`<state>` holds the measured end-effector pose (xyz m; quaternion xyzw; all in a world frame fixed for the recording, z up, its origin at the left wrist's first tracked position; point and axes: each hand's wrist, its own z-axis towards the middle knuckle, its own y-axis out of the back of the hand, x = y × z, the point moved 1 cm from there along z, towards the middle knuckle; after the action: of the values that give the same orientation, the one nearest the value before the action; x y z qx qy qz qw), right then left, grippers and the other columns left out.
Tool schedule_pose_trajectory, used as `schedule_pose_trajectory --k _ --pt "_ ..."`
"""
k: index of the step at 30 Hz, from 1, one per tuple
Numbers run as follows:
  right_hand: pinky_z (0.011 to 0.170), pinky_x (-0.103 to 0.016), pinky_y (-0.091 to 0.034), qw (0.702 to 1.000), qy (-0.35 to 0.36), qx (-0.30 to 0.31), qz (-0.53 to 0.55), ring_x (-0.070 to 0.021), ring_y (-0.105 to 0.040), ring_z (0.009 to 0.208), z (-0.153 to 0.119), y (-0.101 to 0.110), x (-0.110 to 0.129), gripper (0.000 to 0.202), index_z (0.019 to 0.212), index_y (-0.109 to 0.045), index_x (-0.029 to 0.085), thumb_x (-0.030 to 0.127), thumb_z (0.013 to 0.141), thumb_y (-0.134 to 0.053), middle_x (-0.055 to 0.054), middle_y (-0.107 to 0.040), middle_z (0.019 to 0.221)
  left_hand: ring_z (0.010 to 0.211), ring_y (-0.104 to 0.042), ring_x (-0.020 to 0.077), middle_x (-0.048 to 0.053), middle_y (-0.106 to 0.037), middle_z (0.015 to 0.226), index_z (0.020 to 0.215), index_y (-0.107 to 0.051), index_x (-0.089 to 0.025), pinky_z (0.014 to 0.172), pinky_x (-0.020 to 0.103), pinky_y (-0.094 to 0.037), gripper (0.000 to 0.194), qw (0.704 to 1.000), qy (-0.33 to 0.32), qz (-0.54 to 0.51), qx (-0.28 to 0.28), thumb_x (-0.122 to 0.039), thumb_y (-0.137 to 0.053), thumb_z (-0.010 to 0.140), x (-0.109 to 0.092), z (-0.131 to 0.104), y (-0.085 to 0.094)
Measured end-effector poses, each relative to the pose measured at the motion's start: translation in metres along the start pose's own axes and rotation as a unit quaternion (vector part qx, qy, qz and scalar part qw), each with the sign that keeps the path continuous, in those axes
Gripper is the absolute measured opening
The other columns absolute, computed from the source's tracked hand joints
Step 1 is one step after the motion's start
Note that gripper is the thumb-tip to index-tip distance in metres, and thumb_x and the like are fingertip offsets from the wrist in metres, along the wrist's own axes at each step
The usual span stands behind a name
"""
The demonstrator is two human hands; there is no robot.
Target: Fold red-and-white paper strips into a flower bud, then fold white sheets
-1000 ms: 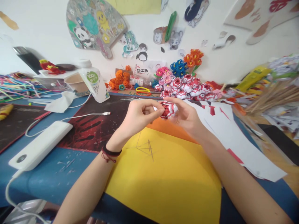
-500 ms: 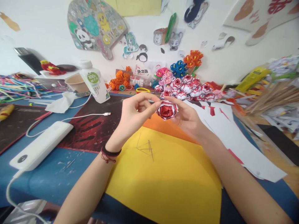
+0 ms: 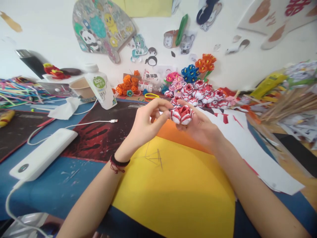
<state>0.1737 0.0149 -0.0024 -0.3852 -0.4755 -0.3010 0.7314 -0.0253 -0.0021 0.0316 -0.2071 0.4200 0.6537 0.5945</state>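
A red and white paper flower [image 3: 182, 114] is held up between my two hands, above an orange sheet [image 3: 173, 132]. Its layered petals show, with the red centre tilted up and toward me. My right hand [image 3: 201, 127] cups the flower from the right and behind, fingers curled round it. My left hand [image 3: 151, 119] has thumb and forefinger closed at the flower's left edge; a dark cord bracelet is on that wrist. Below lies a large yellow sheet [image 3: 178, 185] with several thin, wire-like pieces [image 3: 156, 157] on it.
Finished red and white flowers [image 3: 203, 94] are heaped behind my hands, beside orange and blue flowers. White paper sheets [image 3: 252, 155] lie at right. A power bank [image 3: 44, 153] with cables, a white bottle [image 3: 101, 87] and a paper cup [image 3: 80, 87] stand at left.
The flower has moved slightly right and tilted, so more of its outer white petals show. Both hands have shifted a little to the right with it.
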Motion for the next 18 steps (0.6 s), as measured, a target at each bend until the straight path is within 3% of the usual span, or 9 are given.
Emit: schedule_pose_trajectory --k 5,9,15,18 --pt "0.064 -0.031 -0.051 1.000 -0.016 0.013 0.014 -0.0168 -0.057 0.070 0.0014 0.0019 0.0001 0.042 0.111 -0.069 0.029 0.064 0.088 -0.062 -0.005 -0.067 0.098 0.062 -0.053 0.0078 0.002 -0.062 0.087 0.109 -0.062 -0.018 0.057 0.021 -0.042 0.021 0.999 -0.018 0.000 0.034 -0.028 -0.067 0.091 -0.0054 -0.0019 -0.0014" --pt "0.062 -0.031 -0.051 0.999 -0.034 0.013 0.000 -0.0175 -0.058 0.069 0.0018 0.0008 -0.0032 0.051 0.094 -0.069 0.024 0.072 0.088 -0.054 -0.005 -0.067 0.089 0.060 -0.050 0.0068 0.001 -0.059 0.088 0.110 -0.060 -0.019 0.055 0.021 -0.041 0.028 0.998 -0.023 0.011 0.062 -0.029 -0.072 0.087 -0.0066 -0.0017 -0.0019" --pt "0.059 -0.029 -0.053 0.999 -0.034 -0.021 0.025 -0.0158 -0.060 0.065 0.0011 -0.0007 -0.0048 0.047 0.119 -0.058 0.030 0.066 0.089 -0.059 -0.001 -0.067 0.095 0.057 -0.047 0.0056 0.001 -0.061 0.089 0.109 -0.060 -0.018 0.053 0.021 -0.039 0.027 0.996 -0.036 0.032 0.074 -0.025 -0.072 0.086 -0.0017 -0.0005 -0.0023" --pt "0.056 -0.028 -0.053 0.998 -0.052 -0.028 0.027 -0.0146 -0.062 0.060 0.0015 -0.0006 -0.0043 0.040 0.108 -0.058 0.027 0.063 0.092 -0.057 -0.001 -0.067 0.086 0.059 -0.049 0.0062 0.002 -0.063 0.091 0.108 -0.060 -0.018 0.053 0.021 -0.039 0.026 0.995 -0.035 0.057 0.073 -0.024 -0.072 0.086 0.0002 -0.0007 -0.0036"
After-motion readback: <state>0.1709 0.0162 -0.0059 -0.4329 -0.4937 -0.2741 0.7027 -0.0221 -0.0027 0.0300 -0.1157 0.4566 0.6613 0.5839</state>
